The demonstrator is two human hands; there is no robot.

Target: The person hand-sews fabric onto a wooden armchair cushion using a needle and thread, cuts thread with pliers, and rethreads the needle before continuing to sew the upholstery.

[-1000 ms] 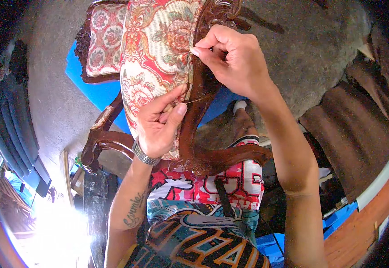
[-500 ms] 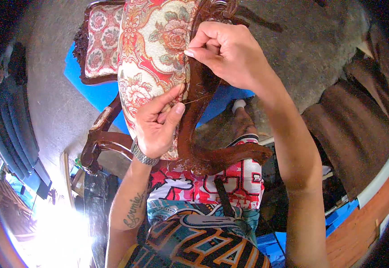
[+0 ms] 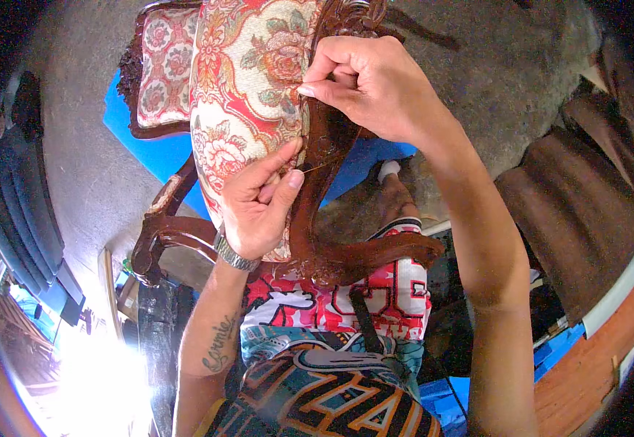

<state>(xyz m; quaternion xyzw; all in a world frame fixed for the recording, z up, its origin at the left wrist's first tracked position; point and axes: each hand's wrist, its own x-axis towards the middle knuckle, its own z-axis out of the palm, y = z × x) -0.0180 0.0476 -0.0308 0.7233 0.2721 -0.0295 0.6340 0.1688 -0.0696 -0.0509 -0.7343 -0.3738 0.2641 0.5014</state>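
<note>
A carved dark-wood chair [image 3: 320, 197] lies across my lap, its padded panel [image 3: 247, 80] covered in floral fabric of red, cream and green. Low on the panel's right edge, my left hand [image 3: 258, 207] is closed in a pinch, thumb and forefinger at the seam. From that pinch a thin, light strand [image 3: 320, 167] runs out over the wood. Higher on the same edge, my right hand [image 3: 368, 84] pinches at the border between fabric and frame. Whatever its fingertips hold is too small to make out.
Behind the panel, a smaller upholstered part [image 3: 165, 69] with matching fabric lies over a blue sheet [image 3: 138, 149] on the concrete floor. Brown cloth [image 3: 572, 218] hangs at the right, dark folded material [image 3: 18, 197] at the left. Strong light glares at the lower left.
Both hands keep almost the same places at the panel's edge. The right fingertips have shifted very slightly; nothing has been let go.
</note>
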